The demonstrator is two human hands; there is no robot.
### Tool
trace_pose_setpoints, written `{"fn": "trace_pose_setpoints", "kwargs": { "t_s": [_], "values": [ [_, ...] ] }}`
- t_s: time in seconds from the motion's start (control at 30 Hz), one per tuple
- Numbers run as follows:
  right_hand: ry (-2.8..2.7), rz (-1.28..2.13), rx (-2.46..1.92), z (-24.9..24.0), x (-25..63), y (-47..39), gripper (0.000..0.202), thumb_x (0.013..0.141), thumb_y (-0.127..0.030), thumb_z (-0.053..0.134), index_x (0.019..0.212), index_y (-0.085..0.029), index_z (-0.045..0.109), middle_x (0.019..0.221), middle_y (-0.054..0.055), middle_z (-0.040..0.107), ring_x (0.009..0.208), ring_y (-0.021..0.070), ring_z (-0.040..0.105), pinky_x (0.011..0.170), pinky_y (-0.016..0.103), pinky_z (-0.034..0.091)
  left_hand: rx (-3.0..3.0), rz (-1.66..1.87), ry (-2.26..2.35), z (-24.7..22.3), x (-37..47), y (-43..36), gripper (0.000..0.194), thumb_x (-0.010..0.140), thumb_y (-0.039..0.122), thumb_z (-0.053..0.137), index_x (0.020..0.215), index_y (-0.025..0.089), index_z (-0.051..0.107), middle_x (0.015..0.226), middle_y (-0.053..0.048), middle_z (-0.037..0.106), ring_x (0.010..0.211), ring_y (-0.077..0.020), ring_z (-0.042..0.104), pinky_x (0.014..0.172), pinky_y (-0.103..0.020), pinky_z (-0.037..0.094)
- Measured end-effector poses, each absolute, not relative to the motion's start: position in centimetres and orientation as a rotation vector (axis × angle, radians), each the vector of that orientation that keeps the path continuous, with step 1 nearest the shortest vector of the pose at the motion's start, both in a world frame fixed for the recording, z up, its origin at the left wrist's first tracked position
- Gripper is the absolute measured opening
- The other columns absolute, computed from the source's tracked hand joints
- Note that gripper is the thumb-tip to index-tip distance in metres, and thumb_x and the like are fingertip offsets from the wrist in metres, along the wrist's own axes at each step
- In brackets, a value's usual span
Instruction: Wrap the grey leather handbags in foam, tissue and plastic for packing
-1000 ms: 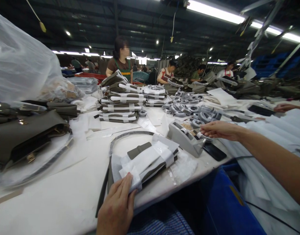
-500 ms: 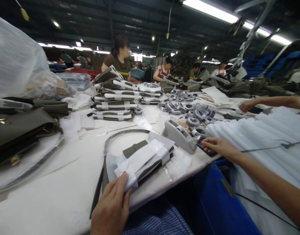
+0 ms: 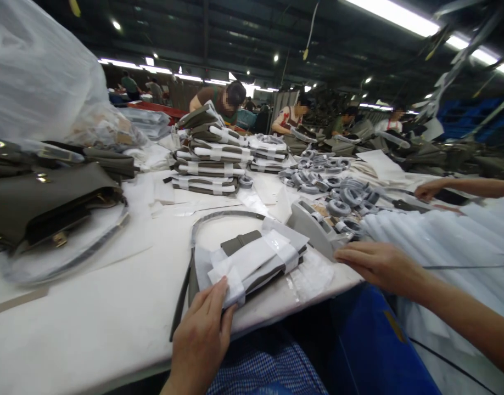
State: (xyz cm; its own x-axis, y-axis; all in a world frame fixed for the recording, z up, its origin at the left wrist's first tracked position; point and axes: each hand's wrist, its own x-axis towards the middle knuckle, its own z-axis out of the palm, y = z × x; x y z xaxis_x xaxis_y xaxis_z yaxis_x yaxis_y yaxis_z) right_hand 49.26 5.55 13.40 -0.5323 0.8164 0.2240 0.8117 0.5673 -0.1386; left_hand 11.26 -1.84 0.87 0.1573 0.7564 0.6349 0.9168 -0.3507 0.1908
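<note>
Head view: wrapped bundle (image 3: 246, 260) lies near front edge of white bench (image 3: 91, 329), angled, its far end twd R. White paper/padding over dark olive material; clear tape band across far end. Olive tab (image 3: 239, 242) sticks out on far side. Strap (image 3: 227, 213), in clear film for much of its length, loops behind bundle.

L hand (image 3: 205, 329): fingers on top of bundle's near end, thumb against near side, i.e. grasping that end w/ bundle resting on bench. R hand (image 3: 378, 264): at front end of grey tape dispenser (image 3: 312, 224), fingers bunched tog.; cannot tell if they pinch any tape. Dispenser sits just R of bundle, beyond crumpled clear film (image 3: 313, 275).

Surroundings: stack of wrapped bundles (image 3: 211, 162) at mid-bench; heap of grey coils (image 3: 346, 195) to its R, behind dispenser. Olive handbag (image 3: 66, 192) w/ gold-coloured hardware at far L, film-covered handle curving on bench; big translucent plastic bag (image 3: 50, 82) behind it. White foam sheets (image 3: 416, 236) on R side, above/beside blue bin (image 3: 379, 334) at bench edge. Co-worker's hand (image 3: 429, 189) reaches in from R, past foam, well apart from wearer's R hand. Another person (image 3: 206, 97) bends fwd behind stack.
</note>
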Motion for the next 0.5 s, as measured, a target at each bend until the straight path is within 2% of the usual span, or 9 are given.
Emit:
{"fn": "trace_pose_setpoints", "kwargs": {
  "t_s": [0.1, 0.2, 0.33, 0.5],
  "values": [
    [-2.804, 0.251, -1.060, 14.6, 42.2, 6.3, 0.020, 0.095, -0.032, 0.054, 0.101, -0.030, 0.073, 0.090, 0.005, 0.074, 0.081, 0.0181, 0.068, 0.075, 0.028, 0.049, -2.229, -1.039, -1.677, 1.2, 11.5, -1.9, 0.036, 0.095, 0.023, 0.053, 0.130, 0.013, 0.054, 0.115, -0.010, 0.071, 0.105, -0.0227, 0.066, 0.089, -0.032, 0.057],
    [-2.967, 0.386, -0.818, 15.0, 35.3, 8.1, 0.021, 0.095, -0.034, 0.053, 0.092, -0.029, 0.073, 0.082, 0.003, 0.071, 0.075, 0.0166, 0.064, 0.070, 0.027, 0.045, -2.267, -1.068, -1.740, 1.4, 11.6, -1.9, 0.038, 0.093, 0.018, 0.055, 0.131, 0.013, 0.053, 0.117, -0.010, 0.071, 0.107, -0.0237, 0.064, 0.092, -0.035, 0.057],
    [-3.209, 0.201, -0.498, 14.2, 27.9, 11.3, 0.018, 0.093, -0.030, 0.057, 0.082, -0.025, 0.070, 0.078, 0.001, 0.070, 0.070, 0.0161, 0.062, 0.061, 0.026, 0.039, -2.298, -1.093, -1.790, 1.3, 11.7, -2.0, 0.038, 0.091, 0.016, 0.057, 0.128, 0.015, 0.054, 0.123, -0.009, 0.068, 0.112, -0.0250, 0.061, 0.096, -0.036, 0.056],
    [-3.545, 0.029, -0.389, 13.1, 22.5, 13.7, 0.006, 0.083, -0.020, 0.070, 0.080, -0.024, 0.073, 0.080, 0.001, 0.075, 0.071, 0.0167, 0.066, 0.057, 0.026, 0.034, -2.214, -1.096, -1.855, 0.7, 11.9, -2.2, 0.030, 0.090, 0.019, 0.058, 0.119, 0.018, 0.061, 0.132, -0.012, 0.062, 0.112, -0.0271, 0.062, 0.092, -0.038, 0.058]
  ]
}}
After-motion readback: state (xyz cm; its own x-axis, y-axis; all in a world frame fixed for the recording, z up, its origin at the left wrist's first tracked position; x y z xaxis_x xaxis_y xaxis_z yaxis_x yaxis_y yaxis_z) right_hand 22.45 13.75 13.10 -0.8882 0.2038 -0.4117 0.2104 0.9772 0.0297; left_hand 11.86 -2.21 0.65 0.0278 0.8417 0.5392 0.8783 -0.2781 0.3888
